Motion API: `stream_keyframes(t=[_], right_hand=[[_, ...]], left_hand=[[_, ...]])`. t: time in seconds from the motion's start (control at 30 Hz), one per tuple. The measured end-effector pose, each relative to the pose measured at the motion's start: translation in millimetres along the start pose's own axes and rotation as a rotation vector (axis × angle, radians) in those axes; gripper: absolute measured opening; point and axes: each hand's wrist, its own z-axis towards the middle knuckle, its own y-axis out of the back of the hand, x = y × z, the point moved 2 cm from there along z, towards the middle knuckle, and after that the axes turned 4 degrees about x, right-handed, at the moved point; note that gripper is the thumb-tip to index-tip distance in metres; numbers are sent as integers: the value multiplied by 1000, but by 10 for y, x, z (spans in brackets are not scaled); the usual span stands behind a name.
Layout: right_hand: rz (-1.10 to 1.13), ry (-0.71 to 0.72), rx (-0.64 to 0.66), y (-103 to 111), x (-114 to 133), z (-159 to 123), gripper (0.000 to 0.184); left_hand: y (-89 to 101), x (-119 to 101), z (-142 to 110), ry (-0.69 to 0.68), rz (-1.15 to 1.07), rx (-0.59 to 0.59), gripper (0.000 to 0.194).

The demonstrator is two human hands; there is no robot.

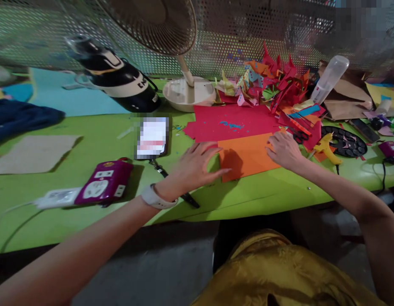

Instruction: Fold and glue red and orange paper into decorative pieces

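Note:
An orange sheet of paper (248, 156) lies flat on the green table, overlapping the front of a red sheet (209, 119). Over its left edge hovers my left hand (197, 165), thumb and fingers spread apart, with nothing between them. My right hand (284, 148) rests at the sheet's right end, its fingers curled a little over the paper; whether they touch or press it is hard to make out. Small blue scraps (232, 125) are scattered on the red sheet. Black-handled scissors (301, 137) lie just beyond my right hand, beside a yellow glue gun (326, 148).
Cut red and colored paper pieces (280, 83) pile up at the back. A fan (189, 91), a black bottle (129, 83) and a clear bottle (331, 78) stand behind. To the left are a phone (152, 138) and a purple power socket (107, 180). A black round tray (350, 142) sits right.

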Motion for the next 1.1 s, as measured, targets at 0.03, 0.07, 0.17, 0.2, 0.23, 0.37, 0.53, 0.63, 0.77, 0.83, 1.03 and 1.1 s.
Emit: stream_keyframes(t=[0.03,0.07,0.17,0.2,0.23,0.37,0.53,0.63,0.77,0.83,1.03,1.1], right_hand=[[80,-1,72,58,51,13,25],[165,4,169,93,107,30,23],[413,59,514,64,272,89,24],[489,63,616,21,310,110,26],[556,53,705,-29,337,129,28],[752,-57,882,-191,343,175,33],[817,-126,924,-245,169,143,37],[822,-148,920,-288,-68,87,40],[837,-209,875,-310,-462,-33,41],[821,-254,858,-266,-638,-103,41],[749,-288,781,-33,-859,-192,35],[781,-239,781,-18,-758,-149,33]], left_hand=[[49,-86,23,38,-74,9,70],[73,-174,47,79,-163,72,62],[26,-420,123,138,-471,361,46],[-13,-482,149,140,-541,441,43],[-54,-528,174,138,-581,489,42],[-204,-570,241,183,-667,591,40],[-279,-526,259,257,-726,657,45],[-293,-518,271,289,-761,680,47],[-309,-505,290,314,-780,694,52],[-317,-496,297,313,-784,703,55],[-293,-487,312,328,-798,726,54],[-257,-507,338,324,-780,712,53]])
